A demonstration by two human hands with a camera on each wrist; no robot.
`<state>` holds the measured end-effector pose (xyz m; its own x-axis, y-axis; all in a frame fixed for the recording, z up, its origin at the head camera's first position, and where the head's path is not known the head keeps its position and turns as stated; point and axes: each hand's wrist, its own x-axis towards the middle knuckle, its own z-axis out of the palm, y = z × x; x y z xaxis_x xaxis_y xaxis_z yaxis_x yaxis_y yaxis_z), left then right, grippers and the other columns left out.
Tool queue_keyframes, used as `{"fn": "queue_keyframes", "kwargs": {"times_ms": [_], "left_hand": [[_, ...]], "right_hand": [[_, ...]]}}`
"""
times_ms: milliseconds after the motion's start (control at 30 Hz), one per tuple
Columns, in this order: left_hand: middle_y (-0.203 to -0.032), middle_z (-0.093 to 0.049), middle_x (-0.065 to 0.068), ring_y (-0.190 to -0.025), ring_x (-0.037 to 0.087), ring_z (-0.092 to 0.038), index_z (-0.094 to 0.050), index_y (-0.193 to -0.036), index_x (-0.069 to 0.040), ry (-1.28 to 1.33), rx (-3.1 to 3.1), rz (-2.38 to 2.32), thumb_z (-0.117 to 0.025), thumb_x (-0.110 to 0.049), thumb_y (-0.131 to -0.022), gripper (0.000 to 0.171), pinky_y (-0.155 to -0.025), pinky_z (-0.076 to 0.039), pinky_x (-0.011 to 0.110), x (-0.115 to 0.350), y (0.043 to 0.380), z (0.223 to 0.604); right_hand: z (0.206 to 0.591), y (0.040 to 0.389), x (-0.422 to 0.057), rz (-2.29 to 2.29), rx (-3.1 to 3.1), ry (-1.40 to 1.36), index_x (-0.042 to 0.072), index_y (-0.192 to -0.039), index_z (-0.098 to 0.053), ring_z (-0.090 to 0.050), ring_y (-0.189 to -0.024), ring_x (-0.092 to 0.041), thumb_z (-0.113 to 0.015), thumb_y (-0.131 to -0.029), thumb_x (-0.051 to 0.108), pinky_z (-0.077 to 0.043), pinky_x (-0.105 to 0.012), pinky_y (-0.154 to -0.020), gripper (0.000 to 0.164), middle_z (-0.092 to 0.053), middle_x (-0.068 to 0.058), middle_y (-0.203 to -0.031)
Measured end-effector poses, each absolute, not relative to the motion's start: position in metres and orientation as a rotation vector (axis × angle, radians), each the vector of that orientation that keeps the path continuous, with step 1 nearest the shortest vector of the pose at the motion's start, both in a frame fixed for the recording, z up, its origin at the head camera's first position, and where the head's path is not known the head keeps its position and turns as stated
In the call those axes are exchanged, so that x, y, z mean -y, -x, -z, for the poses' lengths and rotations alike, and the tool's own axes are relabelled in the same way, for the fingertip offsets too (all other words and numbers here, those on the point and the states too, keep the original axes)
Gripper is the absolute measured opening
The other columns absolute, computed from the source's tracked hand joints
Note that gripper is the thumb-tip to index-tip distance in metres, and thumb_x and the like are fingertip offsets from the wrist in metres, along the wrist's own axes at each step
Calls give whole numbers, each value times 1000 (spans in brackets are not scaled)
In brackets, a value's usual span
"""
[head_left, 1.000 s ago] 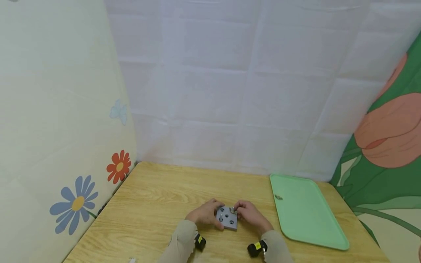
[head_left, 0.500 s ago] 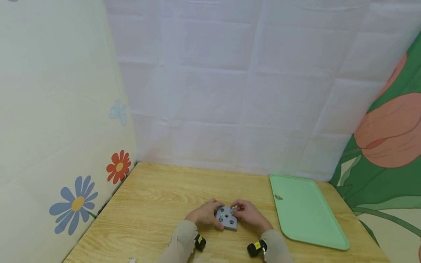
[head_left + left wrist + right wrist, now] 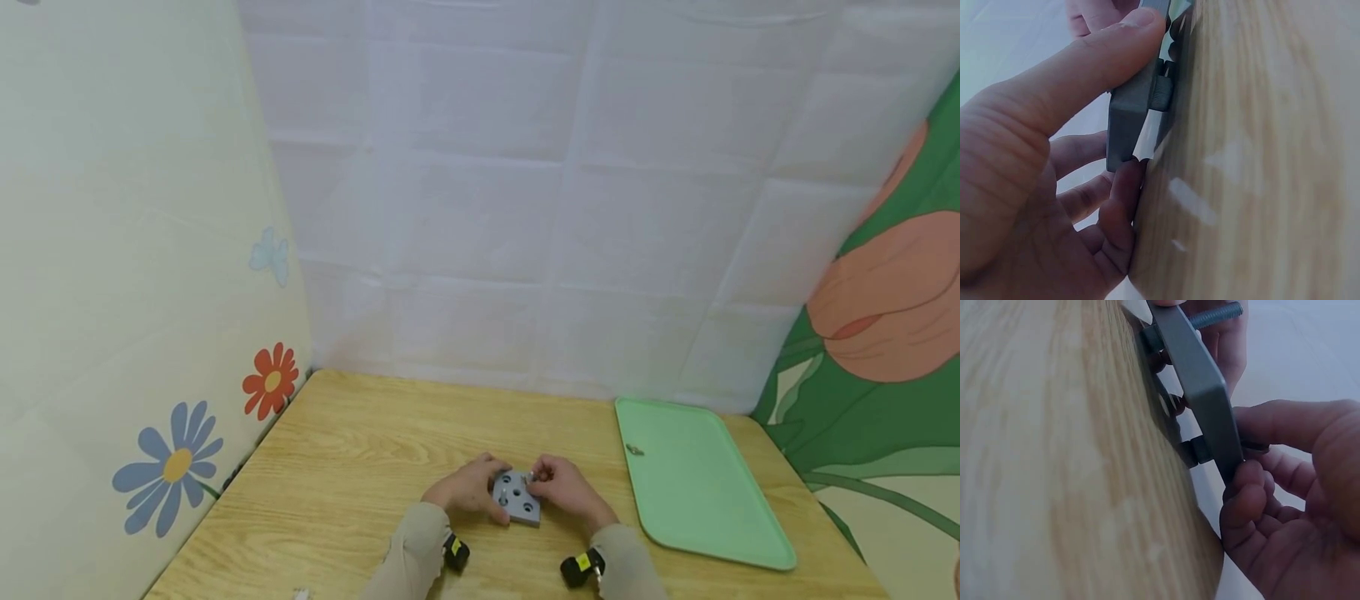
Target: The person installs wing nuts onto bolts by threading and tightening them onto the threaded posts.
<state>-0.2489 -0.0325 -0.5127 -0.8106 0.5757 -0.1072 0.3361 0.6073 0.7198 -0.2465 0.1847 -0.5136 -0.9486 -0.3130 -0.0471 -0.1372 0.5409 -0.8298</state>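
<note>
My left hand (image 3: pixel 467 488) grips the left edge of a grey metal plate (image 3: pixel 517 503) with several round holes, its thumb along the near side. Two bolts pass through the plate: one threaded shaft (image 3: pixel 1219 315) sticks up from it, and a knurled bolt head (image 3: pixel 1161 94) shows underneath, close over the table. At the far right corner my right hand (image 3: pixel 570 492) pinches a small metal piece (image 3: pixel 1255 447) above the other bolt head (image 3: pixel 1197 451). Thumb and fingers hide most of that piece's shape. Fingers of both hands curl under the plate's edges.
A light green tray (image 3: pixel 697 483) lies on the right of the wooden table (image 3: pixel 390 433), with a small brass-coloured piece (image 3: pixel 635 450) near its left rim. A small pale object (image 3: pixel 302 593) lies at the front left edge. Fabric hangs behind and on both sides.
The right hand's fingers have shifted slightly around the small metal piece at the plate's corner. The left hand and the plate have stayed in place.
</note>
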Motion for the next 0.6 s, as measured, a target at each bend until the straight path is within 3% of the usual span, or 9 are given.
{"fn": "queue_keyframes", "kwargs": {"times_ms": [200,367,600], "left_hand": [[-111,-46,-8,-95,7,-47,-53,-132,-13,-749,-2516,-1029,-86,-30,-67,75,-86,-41,28,33,248,513],[-112,-46,-7,-95,7,-47,-53,-131,-13,-760,-2531,-1026,-87,-29,-66,75,-85,-41,27,33,247,513],[-113,-46,-7,-97,7,-47,-53,-132,-13,-755,-2529,-1025,-86,-31,-67,75,-87,-41,28,32,247,510]], "right_hand": [[514,246,-189,1467,-2467,350,3,-89,-61,-51,-71,-17,-58,-84,9,-43,-30,-61,8,-56,-3,-80],[516,247,-193,1593,-2352,337,-4,-92,-62,-51,-68,-16,-43,-93,4,-44,-28,-59,20,-55,-4,-78],[514,246,-191,1520,-2438,366,-2,-92,-61,-52,-68,-15,-57,-87,2,-44,-29,-59,7,-58,-3,-80]]}}
